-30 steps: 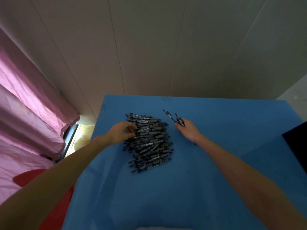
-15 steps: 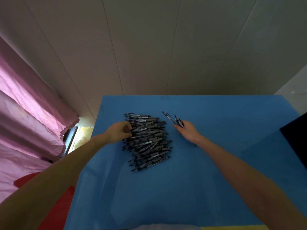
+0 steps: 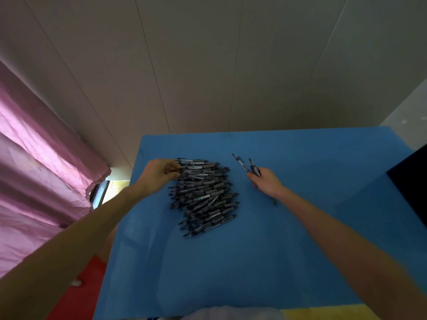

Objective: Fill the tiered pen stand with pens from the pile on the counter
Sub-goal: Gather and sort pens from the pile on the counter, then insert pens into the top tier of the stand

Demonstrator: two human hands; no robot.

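A pile of dark grey pens [image 3: 205, 195] lies on the blue counter [image 3: 231, 269], left of centre. My left hand [image 3: 159, 173] is at the pile's upper left edge, fingers curled and pinching a pen there. My right hand [image 3: 265, 182] is to the right of the pile and holds a few pens [image 3: 248, 166] that stick out fanned beyond its fingers; another pen end shows under the wrist. No tiered pen stand is in view.
A dark object [image 3: 413, 181] cuts in at the counter's right edge. A pink curtain [image 3: 39, 172] hangs on the left above a red surface [image 3: 85, 289]. A panelled wall [image 3: 208, 65] stands behind the counter. A yellow strip [image 3: 323, 314] shows at the bottom.
My left hand has shifted a little up along the pile's left edge to its upper corner. My right hand keeps its pens in nearly the same place. The camera tilted slightly.
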